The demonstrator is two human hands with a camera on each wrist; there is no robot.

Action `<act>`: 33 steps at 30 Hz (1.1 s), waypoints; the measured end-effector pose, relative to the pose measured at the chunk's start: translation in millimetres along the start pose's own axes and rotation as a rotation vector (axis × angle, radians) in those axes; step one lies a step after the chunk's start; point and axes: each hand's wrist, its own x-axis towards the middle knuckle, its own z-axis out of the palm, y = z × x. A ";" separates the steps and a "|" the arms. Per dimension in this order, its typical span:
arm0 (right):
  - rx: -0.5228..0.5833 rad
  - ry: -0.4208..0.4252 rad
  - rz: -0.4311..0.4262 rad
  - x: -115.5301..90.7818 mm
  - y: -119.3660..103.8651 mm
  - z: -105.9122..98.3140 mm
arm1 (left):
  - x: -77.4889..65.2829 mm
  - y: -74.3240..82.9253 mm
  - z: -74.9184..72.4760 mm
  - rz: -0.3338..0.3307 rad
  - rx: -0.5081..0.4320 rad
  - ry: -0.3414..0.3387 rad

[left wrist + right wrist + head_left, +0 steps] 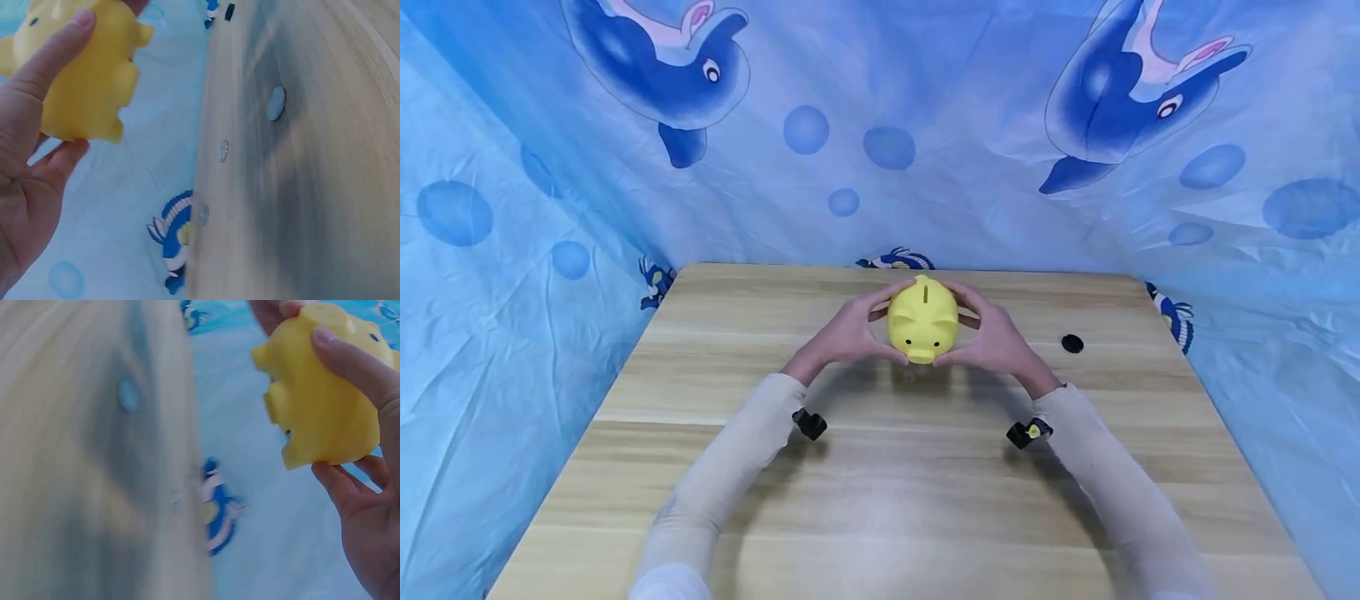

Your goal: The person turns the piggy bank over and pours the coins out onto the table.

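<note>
A yellow piggy bank (923, 321) with a slot in its back is held above the table between both hands, its snout toward me. My left hand (853, 333) grips its left side, thumb near the snout and fingers around the rear. On the other side my right hand (996, 337) grips it the same way. Both wrist views show the piggy bank's (87, 81) stubby feet clear of the tabletop. Silver coins lie on the wood below: a larger coin (276, 104) and two smaller ones, one small coin (224, 150) nearer the middle. Blur softens the coin (128, 396) in the right wrist view.
The wood-grain table (880, 500) spans the foreground. A round black plug-like disc (1072, 343) lies on it to the right of my right hand. Blue cloth (970, 208) printed with dolphins and bubbles hangs behind the table and along its sides.
</note>
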 end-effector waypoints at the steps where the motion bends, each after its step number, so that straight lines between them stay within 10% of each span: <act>1: 0.003 -0.006 -0.003 -0.1 0.7 -0.7 | 0.2 1.4 0.9 0.006 -0.001 -0.002; 33: -0.047 0.014 -0.016 7.3 -11.0 -8.0 | 6.8 5.9 -10.4 0.019 -0.001 -0.009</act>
